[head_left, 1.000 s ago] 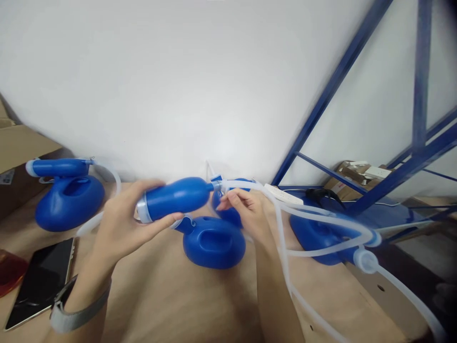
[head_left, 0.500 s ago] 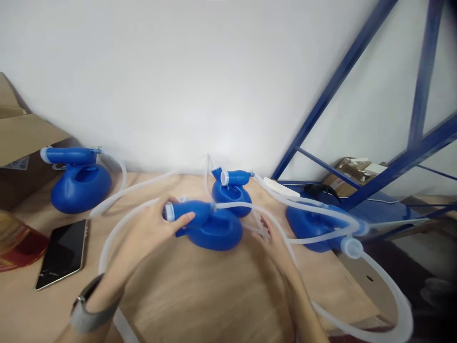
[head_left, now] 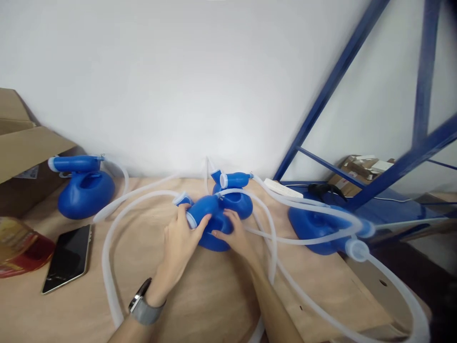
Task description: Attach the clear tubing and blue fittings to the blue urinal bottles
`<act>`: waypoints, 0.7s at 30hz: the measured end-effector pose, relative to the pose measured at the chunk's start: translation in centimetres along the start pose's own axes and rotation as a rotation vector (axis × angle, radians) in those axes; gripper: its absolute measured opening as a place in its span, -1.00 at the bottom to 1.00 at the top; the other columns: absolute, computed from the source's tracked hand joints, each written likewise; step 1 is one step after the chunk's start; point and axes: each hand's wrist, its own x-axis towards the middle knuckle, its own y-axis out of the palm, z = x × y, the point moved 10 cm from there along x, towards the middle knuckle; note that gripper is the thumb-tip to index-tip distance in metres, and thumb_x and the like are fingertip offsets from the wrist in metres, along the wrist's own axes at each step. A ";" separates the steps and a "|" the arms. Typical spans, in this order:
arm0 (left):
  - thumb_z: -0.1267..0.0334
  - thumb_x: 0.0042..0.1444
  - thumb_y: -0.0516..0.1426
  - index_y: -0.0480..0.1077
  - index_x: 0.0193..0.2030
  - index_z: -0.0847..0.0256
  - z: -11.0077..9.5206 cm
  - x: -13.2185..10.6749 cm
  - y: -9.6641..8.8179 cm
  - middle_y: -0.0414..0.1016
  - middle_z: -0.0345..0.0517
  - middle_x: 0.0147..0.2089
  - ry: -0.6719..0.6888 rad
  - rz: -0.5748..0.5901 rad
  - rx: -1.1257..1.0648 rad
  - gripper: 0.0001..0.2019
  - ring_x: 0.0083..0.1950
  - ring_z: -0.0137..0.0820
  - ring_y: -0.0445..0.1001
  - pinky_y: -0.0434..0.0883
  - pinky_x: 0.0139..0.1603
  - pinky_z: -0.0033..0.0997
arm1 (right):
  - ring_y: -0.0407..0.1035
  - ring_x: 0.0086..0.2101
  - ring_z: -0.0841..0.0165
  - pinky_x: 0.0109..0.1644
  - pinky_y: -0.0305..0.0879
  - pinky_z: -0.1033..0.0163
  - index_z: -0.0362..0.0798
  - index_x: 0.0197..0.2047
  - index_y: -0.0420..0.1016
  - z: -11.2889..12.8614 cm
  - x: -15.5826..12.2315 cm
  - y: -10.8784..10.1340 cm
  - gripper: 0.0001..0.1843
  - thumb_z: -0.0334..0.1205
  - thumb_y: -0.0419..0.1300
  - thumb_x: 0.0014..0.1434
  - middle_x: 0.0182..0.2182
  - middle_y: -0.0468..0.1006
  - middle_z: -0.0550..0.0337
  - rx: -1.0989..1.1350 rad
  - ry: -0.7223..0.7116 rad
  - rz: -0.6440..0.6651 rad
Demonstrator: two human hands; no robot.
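In the middle of the table stands a blue plastic urinal bottle (head_left: pixel 214 240), with a blue urinal funnel (head_left: pixel 204 208) with a pale rim lying across its top. My left hand (head_left: pixel 180 238) is closed on the funnel, thumb on the near side and fingers behind. Curled against the bottle's right side at the handle opening, my right hand (head_left: pixel 237 236) grips it. A translucent hose (head_left: pixel 269 214) runs right from the funnel's narrow end. Another hose (head_left: pixel 110 247) loops left from the bottle's capped neck (head_left: pixel 183 198).
More urinal bottles stand at the left (head_left: pixel 85 193), just behind (head_left: pixel 240 202) and at the right (head_left: pixel 309 224), with hoses curling between them. A phone (head_left: pixel 67 257), a jug of red liquid (head_left: pixel 24 247) and a carton (head_left: pixel 32 143) are left. A power strip (head_left: pixel 283 188) lies near the blue rack (head_left: pixel 328 90).
The funnel has tilted, its rim now lower and nearer me. My right hand has moved left from the hose area onto the bottle. The left hand has shifted right with the funnel.
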 end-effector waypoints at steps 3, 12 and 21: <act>-0.23 0.24 0.22 0.34 0.12 0.09 -0.2 0.6 1.6 0.60 0.19 0.10 0.011 -0.062 -0.102 -0.49 0.09 0.16 0.63 0.51 0.02 0.07 | 0.36 0.26 -0.03 0.43 0.29 -0.20 0.08 0.15 0.53 0.6 -0.8 1.2 -0.34 0.14 0.51 0.05 0.19 0.45 -0.03 -0.029 -0.022 -0.018; -0.20 0.21 0.27 0.34 0.23 0.13 1.9 6.7 2.4 0.61 0.10 0.13 0.000 0.087 -0.297 -0.40 0.14 0.00 0.62 0.49 0.19 -0.04 | 0.04 0.47 -0.27 0.47 0.13 -0.42 0.04 0.53 0.22 2.6 -2.0 5.1 0.00 0.08 0.46 0.13 0.52 0.11 -0.22 -0.148 0.142 0.039; -0.13 0.10 0.31 0.36 0.20 0.31 12.2 15.1 -6.2 0.65 0.21 0.01 -0.112 0.089 -0.273 -0.32 -0.14 -0.02 0.71 0.60 -0.27 -0.19 | 0.40 0.26 -0.03 0.43 0.24 -0.29 0.11 0.05 0.69 10.2 -4.5 -8.7 -0.68 0.04 0.25 0.37 0.18 0.59 -0.06 -0.207 -0.136 -0.438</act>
